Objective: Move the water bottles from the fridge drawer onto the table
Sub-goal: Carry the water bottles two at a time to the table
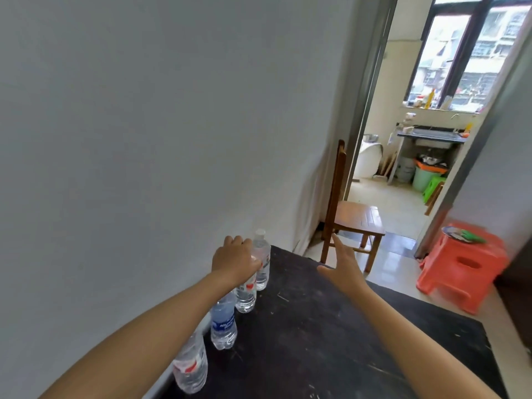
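One head-worn view looks forward and down over the dark table (331,326), close, facing the doorway (403,168) beyond it.

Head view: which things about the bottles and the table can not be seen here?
- Cap of the third bottle: head view, covered by the left hand gripping it.
- Top of the nearest bottle: head view, behind the left forearm.
- Table: head view, near edge cut off by the bottom edge.
- Fridge drawer: outside the view.
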Action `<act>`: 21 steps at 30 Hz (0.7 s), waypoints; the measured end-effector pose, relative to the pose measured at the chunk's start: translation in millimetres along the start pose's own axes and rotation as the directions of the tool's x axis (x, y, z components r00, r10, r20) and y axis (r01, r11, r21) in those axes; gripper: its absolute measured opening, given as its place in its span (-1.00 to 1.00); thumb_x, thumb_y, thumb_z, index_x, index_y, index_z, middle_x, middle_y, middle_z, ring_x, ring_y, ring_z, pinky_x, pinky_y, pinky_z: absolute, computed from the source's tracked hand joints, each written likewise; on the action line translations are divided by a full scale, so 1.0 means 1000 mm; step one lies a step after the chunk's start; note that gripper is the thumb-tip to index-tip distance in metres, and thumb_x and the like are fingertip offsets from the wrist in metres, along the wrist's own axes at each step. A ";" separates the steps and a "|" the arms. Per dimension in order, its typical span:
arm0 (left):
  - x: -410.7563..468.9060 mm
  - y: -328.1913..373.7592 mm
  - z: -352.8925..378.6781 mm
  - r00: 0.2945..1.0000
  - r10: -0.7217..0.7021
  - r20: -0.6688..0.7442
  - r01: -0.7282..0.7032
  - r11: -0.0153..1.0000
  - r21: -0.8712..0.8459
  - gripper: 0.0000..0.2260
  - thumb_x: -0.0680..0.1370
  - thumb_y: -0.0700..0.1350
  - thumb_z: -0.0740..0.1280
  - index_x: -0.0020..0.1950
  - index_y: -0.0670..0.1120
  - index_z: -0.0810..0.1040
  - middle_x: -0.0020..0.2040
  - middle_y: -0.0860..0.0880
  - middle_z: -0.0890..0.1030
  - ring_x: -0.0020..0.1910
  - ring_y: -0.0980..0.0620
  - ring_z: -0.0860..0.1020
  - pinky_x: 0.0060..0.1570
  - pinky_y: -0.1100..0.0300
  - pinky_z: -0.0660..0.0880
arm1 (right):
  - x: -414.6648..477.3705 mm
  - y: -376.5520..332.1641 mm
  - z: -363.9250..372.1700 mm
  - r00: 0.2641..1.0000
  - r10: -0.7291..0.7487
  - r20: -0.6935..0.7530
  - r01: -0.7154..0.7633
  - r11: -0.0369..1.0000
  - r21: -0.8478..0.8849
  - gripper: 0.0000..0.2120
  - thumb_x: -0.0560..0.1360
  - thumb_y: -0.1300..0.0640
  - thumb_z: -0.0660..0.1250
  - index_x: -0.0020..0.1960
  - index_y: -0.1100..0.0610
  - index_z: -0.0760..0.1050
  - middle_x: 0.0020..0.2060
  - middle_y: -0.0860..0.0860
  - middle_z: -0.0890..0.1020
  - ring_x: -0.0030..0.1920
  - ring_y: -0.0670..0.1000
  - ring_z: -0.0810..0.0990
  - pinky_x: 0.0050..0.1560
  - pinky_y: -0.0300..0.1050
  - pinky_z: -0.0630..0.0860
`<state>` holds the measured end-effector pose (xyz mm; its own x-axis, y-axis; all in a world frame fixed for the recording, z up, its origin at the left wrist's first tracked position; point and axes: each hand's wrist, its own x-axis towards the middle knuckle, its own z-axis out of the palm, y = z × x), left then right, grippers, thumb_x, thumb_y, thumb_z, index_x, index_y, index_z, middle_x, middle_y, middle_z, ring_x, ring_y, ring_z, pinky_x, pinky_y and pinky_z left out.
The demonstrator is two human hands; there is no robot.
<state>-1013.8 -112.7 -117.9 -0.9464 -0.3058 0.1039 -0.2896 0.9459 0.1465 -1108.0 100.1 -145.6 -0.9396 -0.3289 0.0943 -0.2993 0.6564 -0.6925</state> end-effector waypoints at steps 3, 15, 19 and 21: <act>-0.029 0.001 0.001 0.999 0.014 -0.051 -0.016 1.000 -0.026 -0.59 0.55 0.09 0.15 0.30 -0.13 0.37 0.29 -0.09 0.44 0.28 -0.08 0.34 0.16 0.08 0.40 | -0.025 0.002 -0.012 1.000 -0.008 0.018 0.009 0.997 -0.078 -0.27 0.49 0.05 0.34 0.51 0.02 -0.01 0.50 0.08 0.07 0.46 0.15 0.18 0.37 0.02 0.27; -0.111 -0.005 -0.005 0.990 -0.006 -0.141 -0.023 0.980 -0.198 -0.59 0.54 0.00 0.22 0.34 -0.13 0.33 0.33 -0.10 0.43 0.32 -0.10 0.33 0.22 0.08 0.36 | -0.129 0.001 -0.031 0.997 -0.038 0.060 0.053 0.963 -0.266 -0.27 0.49 -0.01 0.33 0.50 -0.01 -0.02 0.49 0.05 0.12 0.45 0.15 0.20 0.38 0.06 0.29; -0.120 0.010 -0.006 0.974 0.102 -0.201 -0.161 0.940 -0.300 -0.61 0.52 -0.02 0.25 0.31 -0.14 0.37 0.30 -0.11 0.44 0.30 -0.12 0.33 0.23 0.07 0.33 | -0.172 -0.003 -0.056 0.998 0.010 -0.056 -0.027 0.949 -0.313 -0.25 0.47 -0.04 0.34 0.50 -0.02 -0.01 0.50 0.05 0.12 0.45 0.14 0.21 0.38 0.05 0.30; -0.127 0.013 -0.007 0.959 0.171 -0.224 -0.241 0.911 -0.335 -0.60 0.52 -0.02 0.24 0.32 -0.12 0.36 0.31 -0.10 0.44 0.30 -0.10 0.33 0.26 0.08 0.32 | -0.200 -0.006 -0.062 0.992 0.053 -0.115 -0.086 0.946 -0.312 -0.25 0.47 -0.02 0.35 0.50 0.00 0.00 0.48 0.07 0.15 0.44 0.13 0.24 0.37 0.04 0.32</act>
<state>-896.1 -61.8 -122.5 -0.9254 -0.1560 0.3453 0.0120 0.8988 0.4382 -928.6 204.2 -115.7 -0.9669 -0.2135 0.1396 -0.2538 0.8611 -0.4406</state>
